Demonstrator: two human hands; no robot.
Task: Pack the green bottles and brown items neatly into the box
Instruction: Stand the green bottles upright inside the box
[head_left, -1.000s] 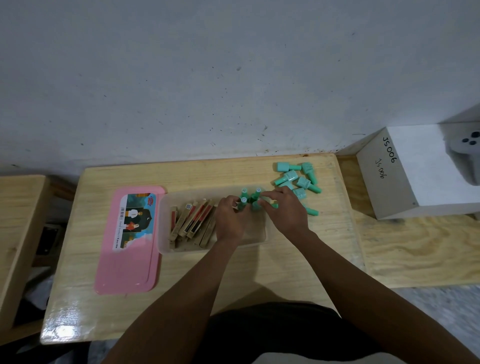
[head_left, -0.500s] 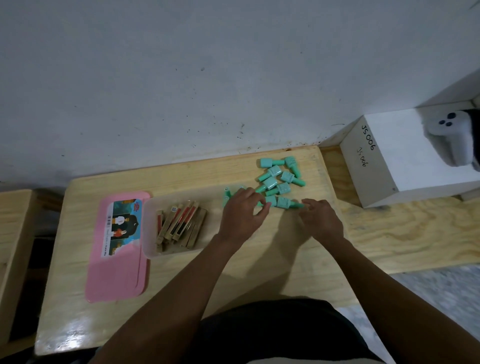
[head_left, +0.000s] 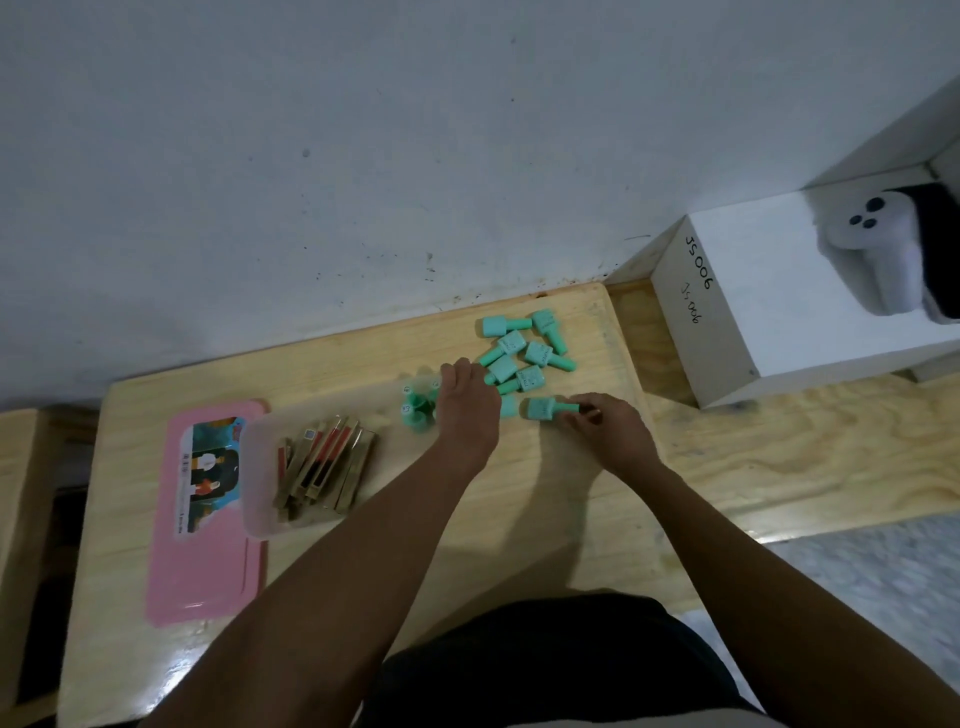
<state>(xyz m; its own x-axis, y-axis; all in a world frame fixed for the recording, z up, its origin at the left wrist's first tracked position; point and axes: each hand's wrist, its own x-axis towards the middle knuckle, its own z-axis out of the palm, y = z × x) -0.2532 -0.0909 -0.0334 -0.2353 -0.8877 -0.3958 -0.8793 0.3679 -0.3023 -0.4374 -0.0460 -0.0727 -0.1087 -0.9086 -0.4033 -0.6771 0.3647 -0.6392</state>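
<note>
A clear plastic box (head_left: 257, 470) sits mid-table. Brown flat items (head_left: 324, 465) lean in a row in its left half, and a few green bottles (head_left: 417, 408) stand upright at its right end. Several loose green bottles (head_left: 519, 351) lie in a pile behind and right of the box. My left hand (head_left: 467, 410) rests palm down over the box's right end, fingertips next to the pile; what lies under it is hidden. My right hand (head_left: 605, 426) pinches the cap of a green bottle (head_left: 539, 408) lying on the table.
The pink lid (head_left: 205, 551) lies left of the box. A white box marked JS006 (head_left: 727, 306), with a white controller (head_left: 878, 249) on it, stands at the right. The wall runs close behind the wooden table (head_left: 519, 519).
Both hands have left the upright bottles in the box. My right hand went right to a loose bottle and took its cap. My left hand shifted toward the pile.
</note>
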